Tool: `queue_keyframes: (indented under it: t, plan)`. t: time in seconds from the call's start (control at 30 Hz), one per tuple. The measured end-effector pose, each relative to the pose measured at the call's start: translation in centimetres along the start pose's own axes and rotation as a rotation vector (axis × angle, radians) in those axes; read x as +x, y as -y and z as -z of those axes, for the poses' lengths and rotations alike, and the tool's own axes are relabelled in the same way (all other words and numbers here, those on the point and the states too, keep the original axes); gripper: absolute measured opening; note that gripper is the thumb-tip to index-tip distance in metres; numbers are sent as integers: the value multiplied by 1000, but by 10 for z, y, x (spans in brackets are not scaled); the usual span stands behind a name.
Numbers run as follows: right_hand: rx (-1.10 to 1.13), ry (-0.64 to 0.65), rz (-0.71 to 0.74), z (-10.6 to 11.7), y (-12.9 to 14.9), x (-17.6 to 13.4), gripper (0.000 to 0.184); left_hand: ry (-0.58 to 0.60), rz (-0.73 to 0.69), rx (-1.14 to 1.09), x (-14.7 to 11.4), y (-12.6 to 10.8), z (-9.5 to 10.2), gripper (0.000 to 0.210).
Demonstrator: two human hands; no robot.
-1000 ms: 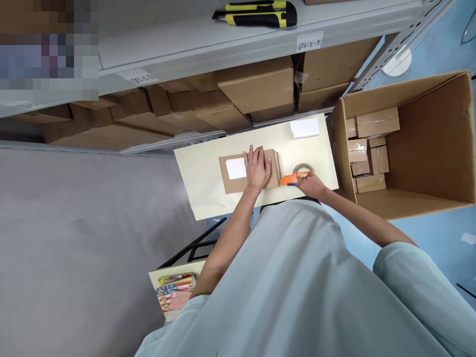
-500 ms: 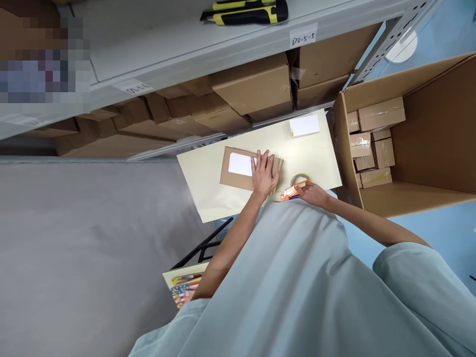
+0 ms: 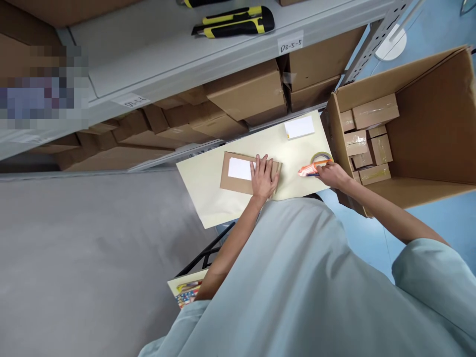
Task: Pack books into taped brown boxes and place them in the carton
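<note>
My left hand (image 3: 263, 179) lies with fingers spread on the right part of a flat cardboard box (image 3: 231, 182). A white label (image 3: 239, 169) is on the box's top, partly under my fingers. My right hand (image 3: 333, 175) is closed around an orange tape dispenser (image 3: 308, 170) that carries a roll of tape (image 3: 316, 157). It is held at the right end of the cream tabletop (image 3: 206, 203), to the right of the box and apart from it. My right fingertips are partly hidden.
A stack of white labels (image 3: 299, 127) sits at the tabletop's back right. At right stands a large open carton (image 3: 427, 134) with several small taped boxes (image 3: 375, 111). Shelving (image 3: 156, 69) holds more cartons below and yellow-black utility knives (image 3: 234, 24) above. A lower surface (image 3: 174, 286) shows at bottom left.
My right hand has moved right and slightly away from my body with the tape dispenser, farther from the box. My left hand stays on the box. The view has shifted slightly.
</note>
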State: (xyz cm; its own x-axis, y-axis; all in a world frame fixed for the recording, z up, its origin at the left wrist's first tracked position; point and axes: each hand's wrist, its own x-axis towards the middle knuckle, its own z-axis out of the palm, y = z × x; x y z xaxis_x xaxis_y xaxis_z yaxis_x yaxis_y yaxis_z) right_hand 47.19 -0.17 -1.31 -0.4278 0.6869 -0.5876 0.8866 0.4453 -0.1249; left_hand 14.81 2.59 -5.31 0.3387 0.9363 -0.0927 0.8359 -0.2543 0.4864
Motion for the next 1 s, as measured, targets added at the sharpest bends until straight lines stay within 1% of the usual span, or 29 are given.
queue_keyframes:
  t: [0.1,0.17,0.27,0.33,0.43,0.5,0.57,0.63,0.73,0.8,0.87,0.93,1.0]
  plan:
    - [117,24,-78,18,22,30,51,6,-5,7,-2,-2,-1,59]
    - [208,26,-147,25,42,44,54,2,2,4,-2,-3,-2,59]
    - [320,-8,-233,30,70,53,54,3,4,-4,-2,-4,-3,59]
    - [385,-41,-304,33,80,57,50,3,4,-2,-2,-5,-4,59]
    - [427,-97,-455,44,76,61,51,3,4,9,-1,-5,-4,59]
    - [412,-116,-497,55,65,61,52,0,3,8,-1,-5,-5,59]
    - [392,-132,-477,67,55,56,56,-11,1,-2,0,-4,-6,59]
    - [377,-149,-449,80,51,49,63,-30,-8,-20,1,-4,-6,59]
    - [353,-154,-418,98,57,38,70,-57,-30,-78,2,-3,-1,62]
    - [345,-144,-407,111,66,34,70,-93,-39,-137,2,-5,8,64]
    - [337,-164,-398,126,78,35,67,-153,-59,-187,0,-8,25,62]
    - [323,-218,-379,146,92,37,62,-236,-111,-213,-2,-13,48,59]
    - [307,-279,-344,169,107,41,59,-330,-196,-218,-4,-15,75,57]
